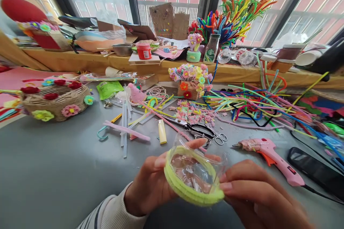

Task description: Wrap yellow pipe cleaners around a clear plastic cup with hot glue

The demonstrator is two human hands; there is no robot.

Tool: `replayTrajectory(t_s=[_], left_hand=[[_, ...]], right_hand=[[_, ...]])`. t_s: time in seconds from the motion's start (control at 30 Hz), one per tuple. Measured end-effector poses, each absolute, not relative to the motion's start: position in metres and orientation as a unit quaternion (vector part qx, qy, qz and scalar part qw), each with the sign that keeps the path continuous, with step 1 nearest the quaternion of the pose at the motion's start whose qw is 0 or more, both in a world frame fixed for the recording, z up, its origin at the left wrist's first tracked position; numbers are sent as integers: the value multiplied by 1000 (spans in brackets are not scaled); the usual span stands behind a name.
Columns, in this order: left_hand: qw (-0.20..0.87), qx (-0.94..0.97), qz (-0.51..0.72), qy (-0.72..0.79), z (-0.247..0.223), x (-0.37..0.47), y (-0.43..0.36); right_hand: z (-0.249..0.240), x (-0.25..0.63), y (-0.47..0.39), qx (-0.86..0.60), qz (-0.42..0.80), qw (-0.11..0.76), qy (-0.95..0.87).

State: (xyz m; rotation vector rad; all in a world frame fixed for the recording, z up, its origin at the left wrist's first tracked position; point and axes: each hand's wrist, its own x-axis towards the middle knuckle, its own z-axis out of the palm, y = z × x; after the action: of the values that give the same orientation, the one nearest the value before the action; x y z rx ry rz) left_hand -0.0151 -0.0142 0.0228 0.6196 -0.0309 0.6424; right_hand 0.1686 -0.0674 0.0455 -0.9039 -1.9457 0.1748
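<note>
A clear plastic cup (200, 177) is tilted so that I look through its round end. Yellow-green pipe cleaner (188, 194) runs around that end in a thick ring. My left hand (153, 182) grips the cup from the left and behind, its fingers partly showing through the plastic. On the right, my right hand (255, 189) pinches the pipe cleaner at the ring's edge with thumb and fingers. A pink glue gun (274, 157) lies on the table just beyond my right hand.
Scissors (199, 128), a yellow lighter (162, 131) and clear glue sticks (125, 128) lie ahead. Loose pipe cleaners (249, 103) spread at the right beyond a black phone (314, 168). A flower-trimmed twine basket (56, 102) stands left. Crafts and jars crowd the back ledge (104, 61).
</note>
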Motion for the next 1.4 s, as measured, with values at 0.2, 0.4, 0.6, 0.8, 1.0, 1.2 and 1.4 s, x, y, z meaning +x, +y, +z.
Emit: replayTrajectory(t_s=[0.2, 0.4, 0.6, 0.8, 1.0, 1.2, 1.4], left_hand=[[897, 318, 305, 23, 24, -18, -13], [857, 358, 361, 84, 34, -22, -15], [822, 384, 401, 129, 49, -30, -17], [787, 411, 424, 177, 67, -36, -26], [749, 429, 459, 211, 83, -31, -40], [748, 455, 441, 196, 82, -31, -42], [749, 453, 439, 203, 80, -30, -43]], right_hand=[[49, 176, -56, -366, 43, 450, -813], [39, 185, -50, -422, 88, 450, -782], [48, 186, -48, -460, 101, 417, -777], [79, 175, -50, -432, 199, 392, -788], [111, 162, -49, -411, 202, 351, -817], [110, 153, -49, -388, 195, 334, -837], [105, 158, -49, -386, 212, 334, -833]])
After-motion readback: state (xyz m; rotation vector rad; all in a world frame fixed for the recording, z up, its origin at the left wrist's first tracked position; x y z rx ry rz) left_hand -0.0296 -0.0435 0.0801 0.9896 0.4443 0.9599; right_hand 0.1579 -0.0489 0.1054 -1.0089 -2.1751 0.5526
